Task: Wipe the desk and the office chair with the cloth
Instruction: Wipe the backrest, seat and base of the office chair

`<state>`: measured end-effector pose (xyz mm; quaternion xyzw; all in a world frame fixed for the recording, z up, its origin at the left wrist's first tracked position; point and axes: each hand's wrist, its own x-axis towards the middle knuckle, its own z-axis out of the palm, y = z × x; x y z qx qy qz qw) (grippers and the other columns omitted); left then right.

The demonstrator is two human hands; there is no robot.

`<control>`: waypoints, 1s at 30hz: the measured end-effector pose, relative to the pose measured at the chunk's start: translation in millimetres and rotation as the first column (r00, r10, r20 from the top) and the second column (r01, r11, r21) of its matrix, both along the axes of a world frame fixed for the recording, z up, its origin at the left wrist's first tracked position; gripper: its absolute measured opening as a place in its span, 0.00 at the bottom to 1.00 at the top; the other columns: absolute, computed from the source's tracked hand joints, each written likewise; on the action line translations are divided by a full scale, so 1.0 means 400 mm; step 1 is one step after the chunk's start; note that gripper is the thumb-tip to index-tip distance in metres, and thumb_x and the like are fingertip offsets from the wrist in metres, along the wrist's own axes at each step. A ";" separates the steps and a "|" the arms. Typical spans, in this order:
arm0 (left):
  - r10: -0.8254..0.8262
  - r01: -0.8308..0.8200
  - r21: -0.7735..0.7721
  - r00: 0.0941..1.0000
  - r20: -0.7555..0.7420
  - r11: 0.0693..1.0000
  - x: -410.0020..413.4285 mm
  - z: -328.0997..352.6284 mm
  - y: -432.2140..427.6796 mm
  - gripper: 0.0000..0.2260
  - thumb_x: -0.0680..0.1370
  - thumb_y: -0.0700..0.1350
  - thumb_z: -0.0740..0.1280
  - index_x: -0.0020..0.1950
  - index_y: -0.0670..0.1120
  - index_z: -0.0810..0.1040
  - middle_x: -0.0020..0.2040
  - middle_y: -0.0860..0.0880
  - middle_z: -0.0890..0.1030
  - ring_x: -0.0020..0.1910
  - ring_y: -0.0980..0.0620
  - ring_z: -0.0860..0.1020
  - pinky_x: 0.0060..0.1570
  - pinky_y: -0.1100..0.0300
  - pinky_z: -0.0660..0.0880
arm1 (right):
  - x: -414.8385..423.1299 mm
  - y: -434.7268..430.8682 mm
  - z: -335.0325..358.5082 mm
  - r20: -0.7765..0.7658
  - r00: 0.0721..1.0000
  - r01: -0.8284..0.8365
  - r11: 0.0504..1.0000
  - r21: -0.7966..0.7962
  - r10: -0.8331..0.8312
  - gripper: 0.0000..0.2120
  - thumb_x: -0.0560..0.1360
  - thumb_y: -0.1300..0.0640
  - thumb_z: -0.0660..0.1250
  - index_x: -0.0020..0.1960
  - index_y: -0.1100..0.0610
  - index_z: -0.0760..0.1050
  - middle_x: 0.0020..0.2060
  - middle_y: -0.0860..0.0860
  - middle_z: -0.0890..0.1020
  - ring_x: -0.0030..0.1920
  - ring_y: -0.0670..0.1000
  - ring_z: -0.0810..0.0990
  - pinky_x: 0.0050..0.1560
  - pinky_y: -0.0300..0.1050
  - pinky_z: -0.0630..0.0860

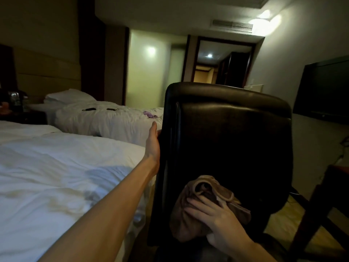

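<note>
Where right hand (213,222) presses, brown cloth (182,220) bunches against black chair (232,133).

Left of the left fingers (154,127) spreads the near bed (56,176), white and rumpled, beyond them the far bed (105,121) carries a pillow (69,94), small dark items (90,109) and a purple thing (150,114), and the patterned floor (290,210) lies below to their right.

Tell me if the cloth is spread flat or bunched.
Bunched: the cloth shows crumpled folds under the right hand against the chair.
</note>
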<state>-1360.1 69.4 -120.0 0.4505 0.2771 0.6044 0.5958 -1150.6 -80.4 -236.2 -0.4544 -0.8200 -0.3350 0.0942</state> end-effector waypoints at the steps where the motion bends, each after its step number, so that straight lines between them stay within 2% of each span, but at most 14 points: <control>1: 0.000 0.000 -0.011 1.000 -0.027 1.000 -0.009 -0.015 -0.001 0.28 0.84 0.64 0.53 0.57 0.43 0.82 0.37 0.50 0.84 0.34 0.54 0.84 0.32 0.64 0.77 | -0.008 -0.009 0.012 -0.138 0.989 -0.051 0.999 0.012 0.052 0.42 0.56 0.56 0.78 0.70 0.43 0.76 0.70 0.41 0.75 0.71 0.48 0.74 0.61 0.61 0.78; 2: -0.001 -0.001 -0.023 0.999 -0.054 1.000 -0.017 -0.028 -0.005 0.28 0.84 0.64 0.52 0.56 0.44 0.81 0.34 0.52 0.83 0.32 0.56 0.83 0.30 0.65 0.76 | -0.025 -0.015 0.033 -0.319 0.941 -0.106 0.994 0.038 0.113 0.42 0.57 0.62 0.76 0.70 0.46 0.76 0.71 0.43 0.75 0.72 0.48 0.72 0.64 0.62 0.77; 4: -0.020 0.016 -0.045 0.996 -0.089 0.999 -0.030 -0.050 -0.009 0.27 0.84 0.64 0.51 0.54 0.44 0.81 0.32 0.54 0.83 0.30 0.58 0.82 0.27 0.67 0.75 | -0.077 -0.027 0.101 -0.643 0.734 -0.179 0.975 0.130 0.220 0.38 0.62 0.68 0.69 0.71 0.49 0.75 0.72 0.40 0.73 0.74 0.45 0.70 0.70 0.56 0.72; 5: -0.042 0.037 -0.050 0.994 -0.097 0.998 -0.036 -0.052 -0.012 0.29 0.84 0.64 0.50 0.55 0.44 0.81 0.34 0.52 0.84 0.32 0.57 0.83 0.29 0.67 0.76 | -0.107 -0.029 0.145 -0.735 0.627 -0.175 0.966 0.189 0.258 0.36 0.65 0.69 0.67 0.71 0.48 0.74 0.72 0.36 0.71 0.75 0.44 0.69 0.74 0.51 0.68; 8: -0.097 0.093 -0.046 0.989 -0.111 0.995 -0.055 -0.045 -0.017 0.33 0.84 0.65 0.48 0.64 0.42 0.81 0.54 0.43 0.86 0.51 0.48 0.85 0.46 0.58 0.79 | -0.194 -0.016 0.293 -0.829 0.473 -0.079 0.951 0.298 0.299 0.35 0.69 0.67 0.63 0.73 0.44 0.71 0.69 0.28 0.68 0.76 0.44 0.65 0.77 0.41 0.61; 10: -0.134 0.131 -0.038 0.987 -0.086 0.991 -0.072 -0.045 -0.027 0.34 0.83 0.66 0.48 0.65 0.42 0.81 0.58 0.41 0.85 0.55 0.45 0.84 0.46 0.58 0.79 | -0.247 0.002 0.379 -0.831 0.459 0.014 0.934 0.358 0.312 0.34 0.69 0.67 0.63 0.72 0.46 0.72 0.69 0.30 0.69 0.76 0.45 0.66 0.77 0.40 0.60; 13: -0.196 0.194 -0.027 0.978 -0.076 0.981 -0.102 -0.053 -0.043 0.35 0.82 0.69 0.47 0.62 0.45 0.83 0.56 0.45 0.86 0.52 0.49 0.86 0.41 0.63 0.80 | -0.322 0.024 0.474 -0.822 0.510 0.150 0.915 0.374 0.253 0.33 0.71 0.67 0.65 0.73 0.47 0.73 0.72 0.42 0.73 0.75 0.48 0.68 0.77 0.49 0.64; 16: -0.201 0.201 -0.011 0.977 -0.067 0.980 -0.136 -0.062 -0.061 0.35 0.82 0.69 0.45 0.56 0.47 0.84 0.50 0.48 0.88 0.47 0.53 0.86 0.37 0.66 0.79 | -0.377 0.050 0.536 -0.724 0.678 0.190 0.923 0.336 0.124 0.33 0.72 0.63 0.66 0.75 0.46 0.70 0.74 0.44 0.72 0.76 0.51 0.66 0.77 0.56 0.61; 19: -0.141 0.144 0.028 0.986 -0.085 0.989 -0.178 -0.054 -0.073 0.36 0.82 0.69 0.43 0.47 0.46 0.82 0.41 0.48 0.85 0.41 0.51 0.83 0.41 0.60 0.76 | -0.418 0.081 0.563 -0.502 0.863 0.169 0.968 0.187 -0.053 0.37 0.72 0.58 0.66 0.79 0.46 0.62 0.77 0.47 0.68 0.79 0.52 0.60 0.79 0.57 0.54; 21: -0.158 0.159 0.004 0.985 -0.075 0.987 -0.205 -0.047 -0.078 0.37 0.81 0.70 0.42 0.49 0.44 0.79 0.45 0.42 0.78 0.45 0.44 0.76 0.43 0.57 0.70 | -0.437 0.100 0.549 -0.353 0.928 0.168 0.979 0.115 -0.118 0.37 0.72 0.54 0.65 0.80 0.46 0.60 0.78 0.48 0.66 0.80 0.52 0.58 0.79 0.61 0.50; 24: -0.237 0.237 -0.003 0.971 -0.032 0.972 -0.233 -0.059 -0.081 0.41 0.79 0.73 0.41 0.60 0.42 0.78 0.55 0.42 0.70 0.54 0.45 0.67 0.43 0.55 0.64 | -0.447 0.091 0.514 -0.275 0.958 0.138 0.974 0.179 -0.085 0.34 0.72 0.49 0.64 0.77 0.49 0.66 0.76 0.50 0.69 0.79 0.54 0.60 0.78 0.65 0.50; 26: -0.253 0.253 -0.010 0.968 0.003 0.968 -0.245 -0.077 -0.080 0.46 0.78 0.74 0.41 0.62 0.40 0.82 0.57 0.40 0.76 0.57 0.44 0.70 0.52 0.52 0.66 | -0.437 0.064 0.484 -0.219 0.975 0.087 0.968 0.235 -0.035 0.32 0.71 0.48 0.63 0.75 0.51 0.70 0.74 0.52 0.72 0.78 0.56 0.64 0.77 0.67 0.52; 28: -0.261 0.262 -0.018 0.964 0.040 0.965 -0.254 -0.088 -0.085 0.45 0.78 0.75 0.42 0.57 0.44 0.87 0.62 0.42 0.82 0.63 0.43 0.77 0.68 0.48 0.67 | -0.418 0.032 0.432 -0.116 0.993 0.047 0.964 0.260 -0.017 0.30 0.69 0.49 0.62 0.71 0.54 0.75 0.71 0.54 0.75 0.76 0.58 0.67 0.76 0.69 0.53; 30: -0.309 0.312 -0.025 0.947 0.092 0.950 -0.261 -0.096 -0.091 0.46 0.77 0.76 0.44 0.57 0.41 0.86 0.66 0.38 0.80 0.69 0.39 0.75 0.76 0.46 0.62 | -0.405 0.001 0.367 -0.040 0.999 0.032 0.961 0.274 -0.022 0.27 0.68 0.52 0.65 0.67 0.55 0.78 0.68 0.55 0.77 0.75 0.59 0.68 0.76 0.69 0.55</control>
